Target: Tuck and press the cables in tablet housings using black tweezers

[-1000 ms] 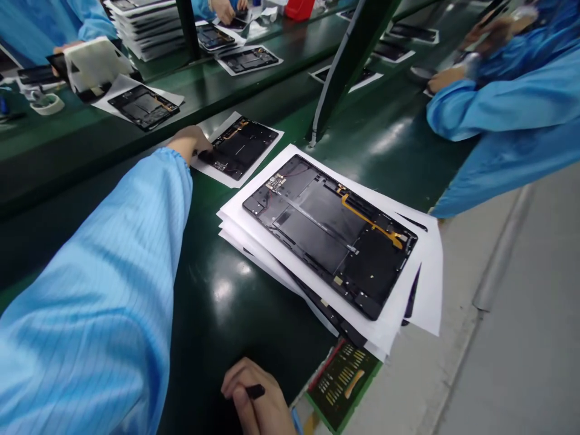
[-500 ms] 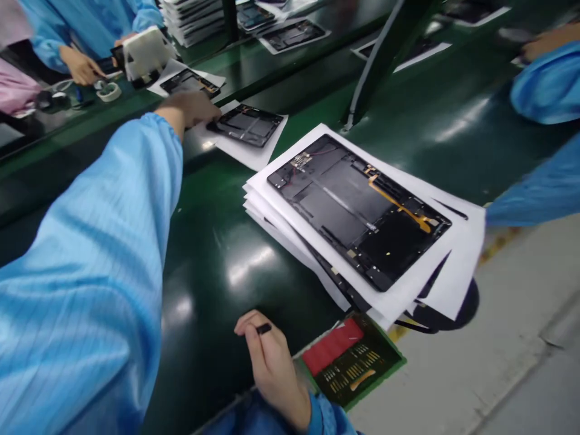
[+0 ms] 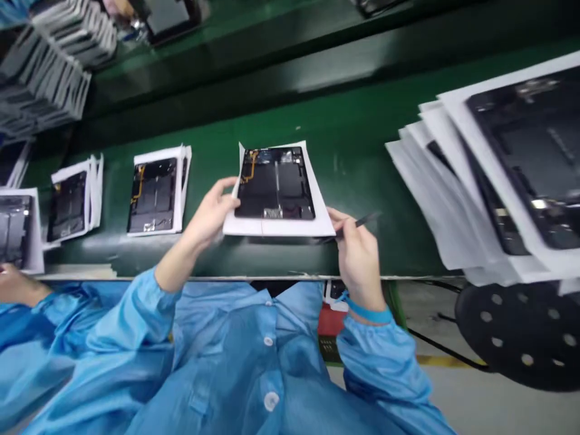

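In front of me a black tablet back housing (image 3: 276, 187) lies on a white paper sheet (image 3: 290, 227). An orange flex cable (image 3: 248, 169) runs along its left side. My left hand (image 3: 212, 211) grips the left edge of housing and sheet, thumb on top and fingers underneath. At the sheet's right corner, my right hand (image 3: 360, 257) is closed around a slim dark tool (image 3: 368, 219), which may be tweezers. Some of its fingers touch or pass under the paper. The tool's exact kind is blurred.
More housings on paper, such as this one (image 3: 153, 196), stand leftward along the green bench (image 3: 308, 127). A larger housing stack (image 3: 550, 163) is at right, above a round black stool (image 3: 521, 338). A co-worker's hand (image 3: 18, 287) is far left; stacked trays (image 3: 45, 78) stand behind.
My view has swung toward the bench front. My left hand, earlier reaching to a far housing, now grips a housing and its sheet before me. My right hand has come up to the sheet's corner.
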A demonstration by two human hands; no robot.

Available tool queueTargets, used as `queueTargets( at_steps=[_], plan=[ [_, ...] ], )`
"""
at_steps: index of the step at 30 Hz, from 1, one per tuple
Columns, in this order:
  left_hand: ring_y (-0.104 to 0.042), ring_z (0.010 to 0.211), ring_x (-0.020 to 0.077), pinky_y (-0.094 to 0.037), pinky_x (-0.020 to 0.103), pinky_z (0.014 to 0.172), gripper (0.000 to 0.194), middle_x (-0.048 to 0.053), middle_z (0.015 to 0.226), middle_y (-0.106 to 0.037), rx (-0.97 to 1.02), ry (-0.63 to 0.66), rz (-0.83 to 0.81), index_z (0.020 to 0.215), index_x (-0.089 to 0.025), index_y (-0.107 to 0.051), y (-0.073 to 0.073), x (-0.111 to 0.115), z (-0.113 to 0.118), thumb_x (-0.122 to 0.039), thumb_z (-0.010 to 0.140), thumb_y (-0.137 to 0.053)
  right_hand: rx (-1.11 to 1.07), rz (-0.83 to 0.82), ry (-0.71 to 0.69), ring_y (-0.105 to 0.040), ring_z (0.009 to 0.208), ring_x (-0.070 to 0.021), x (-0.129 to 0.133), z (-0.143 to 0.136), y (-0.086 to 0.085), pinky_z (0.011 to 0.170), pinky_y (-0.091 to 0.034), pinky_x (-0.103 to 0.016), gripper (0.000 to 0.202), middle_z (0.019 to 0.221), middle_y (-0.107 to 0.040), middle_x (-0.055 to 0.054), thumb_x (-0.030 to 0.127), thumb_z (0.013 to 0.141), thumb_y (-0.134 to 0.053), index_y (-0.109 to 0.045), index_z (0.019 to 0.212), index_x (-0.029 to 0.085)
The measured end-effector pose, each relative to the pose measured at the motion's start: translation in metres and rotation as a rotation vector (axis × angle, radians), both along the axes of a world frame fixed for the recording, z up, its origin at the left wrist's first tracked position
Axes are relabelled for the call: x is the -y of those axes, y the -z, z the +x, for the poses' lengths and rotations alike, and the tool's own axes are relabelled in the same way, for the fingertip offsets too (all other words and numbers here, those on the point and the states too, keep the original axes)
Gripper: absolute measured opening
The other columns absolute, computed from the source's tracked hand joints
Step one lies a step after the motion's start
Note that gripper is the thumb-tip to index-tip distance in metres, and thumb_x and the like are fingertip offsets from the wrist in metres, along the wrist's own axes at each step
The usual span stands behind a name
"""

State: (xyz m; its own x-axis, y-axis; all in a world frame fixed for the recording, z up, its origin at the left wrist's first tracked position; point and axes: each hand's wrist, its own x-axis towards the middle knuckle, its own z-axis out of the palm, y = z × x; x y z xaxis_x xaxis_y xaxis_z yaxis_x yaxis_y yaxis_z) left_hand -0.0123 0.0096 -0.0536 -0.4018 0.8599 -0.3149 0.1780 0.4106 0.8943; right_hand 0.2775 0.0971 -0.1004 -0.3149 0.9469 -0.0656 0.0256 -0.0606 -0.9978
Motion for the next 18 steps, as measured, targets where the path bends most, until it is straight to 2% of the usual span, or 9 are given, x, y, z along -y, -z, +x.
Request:
queueTargets(
  at_steps=[2, 4, 5, 7, 9, 11, 14, 18],
  plan=[
    [-0.072, 0.082, 0.0201, -0.059, 0.029, 0.073, 0.072, 0.007, 0.105, -0.076, 0.063, -0.034, 0.014, 0.16, -0.022, -0.042, 0.014, 0.053, 0.013, -0.039, 0.091, -0.058, -0.075, -0.121, -0.111, -0.078, 0.13, -0.0335, -0.002, -0.008, -0.003, 0.116, -0.062, -0.057, 0.055, 0.137, -0.081, -0.014, 0.072, 0.102, -0.068, -0.064, 0.077, 0.023],
    [-0.072, 0.087, 0.02, -0.061, 0.032, 0.081, 0.083, 0.008, 0.115, -0.075, 0.103, -0.044, 0.033, 0.169, -0.027, -0.031, 0.025, 0.089, 0.024, -0.038, 0.093, -0.061, -0.094, -0.17, -0.207, -0.079, 0.13, -0.0339, -0.002, -0.016, -0.006, 0.115, -0.063, -0.057, 0.053, 0.135, -0.082, -0.014, 0.069, 0.101, -0.071, -0.065, 0.078, 0.022],
    [-0.073, 0.094, 0.0208, -0.062, 0.034, 0.089, 0.085, 0.01, 0.124, -0.073, 0.063, -0.035, 0.046, 0.172, -0.029, -0.028, 0.029, 0.102, 0.027, -0.035, 0.094, -0.062, -0.069, -0.151, -0.24, -0.079, 0.129, -0.0329, -0.001, -0.019, -0.008, 0.115, -0.063, -0.056, 0.053, 0.132, -0.083, -0.014, 0.069, 0.102, -0.071, -0.066, 0.078, 0.022],
    [-0.071, 0.114, 0.0261, -0.059, 0.044, 0.107, 0.081, 0.014, 0.139, -0.066, -0.19, 0.005, 0.068, 0.174, -0.026, -0.032, 0.032, 0.118, 0.032, -0.029, 0.098, -0.061, 0.005, -0.059, -0.263, -0.08, 0.124, -0.0296, 0.001, -0.024, -0.012, 0.115, -0.062, -0.053, 0.054, 0.125, -0.084, -0.012, 0.069, 0.105, -0.066, -0.068, 0.079, 0.022],
    [-0.064, 0.13, 0.0335, -0.053, 0.053, 0.116, 0.066, 0.019, 0.146, -0.061, -0.567, 0.048, 0.081, 0.168, -0.021, -0.046, 0.031, 0.126, 0.035, -0.027, 0.103, -0.059, 0.12, 0.097, -0.231, -0.08, 0.111, -0.0243, 0.002, -0.027, -0.016, 0.11, -0.062, -0.045, 0.056, 0.11, -0.083, -0.009, 0.069, 0.107, -0.061, -0.071, 0.08, 0.022],
    [-0.062, 0.133, 0.0368, -0.052, 0.057, 0.115, 0.051, 0.021, 0.152, -0.058, -0.814, 0.087, 0.104, 0.157, -0.02, -0.057, 0.028, 0.127, 0.038, -0.027, 0.106, -0.06, 0.252, 0.264, -0.192, -0.075, 0.091, -0.0182, 0.004, -0.03, -0.019, 0.096, -0.062, -0.036, 0.058, 0.092, -0.077, -0.004, 0.069, 0.11, -0.055, -0.074, 0.083, 0.022],
    [-0.064, 0.125, 0.0344, -0.054, 0.054, 0.107, 0.035, 0.018, 0.151, -0.062, -0.868, 0.205, 0.226, 0.142, -0.022, -0.066, 0.027, 0.118, 0.044, -0.027, 0.107, -0.063, 0.353, 0.362, -0.256, -0.064, 0.069, -0.0121, 0.008, -0.036, -0.022, 0.073, -0.055, -0.028, 0.059, 0.078, -0.068, 0.001, 0.068, 0.112, -0.049, -0.076, 0.089, 0.021],
    [-0.065, 0.117, 0.0316, -0.053, 0.047, 0.091, 0.022, 0.009, 0.129, -0.076, -0.843, 0.414, 0.343, 0.13, -0.023, -0.071, 0.038, 0.097, 0.051, -0.027, 0.11, -0.062, 0.329, 0.352, -0.399, -0.067, 0.07, -0.009, 0.018, -0.04, -0.021, 0.07, -0.052, -0.025, 0.056, 0.079, -0.068, 0.002, 0.062, 0.116, -0.048, -0.075, 0.091, 0.019]
  ],
)
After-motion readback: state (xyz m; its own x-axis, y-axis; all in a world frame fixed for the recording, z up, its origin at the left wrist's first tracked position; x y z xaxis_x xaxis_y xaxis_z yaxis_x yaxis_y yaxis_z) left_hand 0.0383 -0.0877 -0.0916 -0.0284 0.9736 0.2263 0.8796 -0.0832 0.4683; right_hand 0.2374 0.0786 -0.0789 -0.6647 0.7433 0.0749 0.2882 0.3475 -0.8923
